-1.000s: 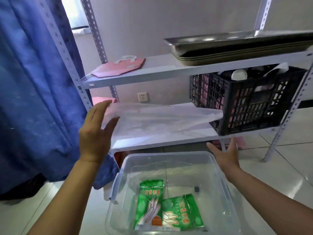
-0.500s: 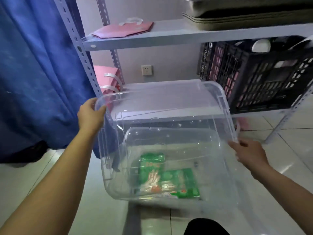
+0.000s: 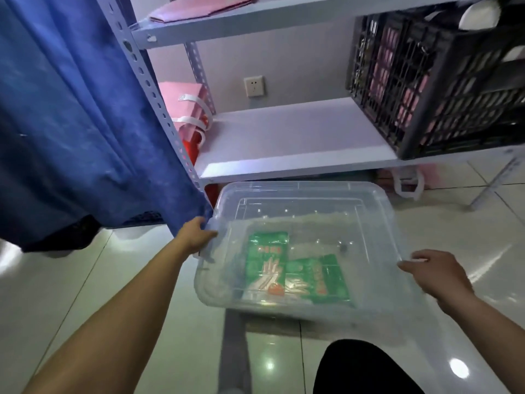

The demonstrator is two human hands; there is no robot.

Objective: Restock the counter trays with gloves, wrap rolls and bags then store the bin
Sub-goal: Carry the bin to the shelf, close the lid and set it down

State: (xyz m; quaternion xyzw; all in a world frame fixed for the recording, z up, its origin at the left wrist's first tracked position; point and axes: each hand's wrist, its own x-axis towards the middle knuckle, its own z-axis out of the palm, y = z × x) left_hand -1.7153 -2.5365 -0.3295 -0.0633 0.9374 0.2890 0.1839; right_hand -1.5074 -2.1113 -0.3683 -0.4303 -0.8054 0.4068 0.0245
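Note:
A clear plastic bin (image 3: pixel 284 311) stands on the tiled floor in front of the shelf rack. Two green packs of gloves (image 3: pixel 267 265) lie flat on its bottom, side by side. A clear lid (image 3: pixel 312 191) lies over the bin's top, and the packs show through it. My left hand (image 3: pixel 197 237) grips the lid's left edge. My right hand (image 3: pixel 434 273) grips its right edge, fingers curled over the rim and slightly blurred. I cannot tell whether the lid sits fully down on the bin.
The white lower shelf (image 3: pixel 284 137) is just behind the bin, with a black crate (image 3: pixel 440 81) on its right part. Pink bags (image 3: pixel 187 109) stand at its left end. A blue curtain (image 3: pixel 71 109) hangs at the left. My dark knee (image 3: pixel 363 368) is below.
Both hands took the clear lid off the lower shelf and brought it down over the bin. My view has tilted downward.

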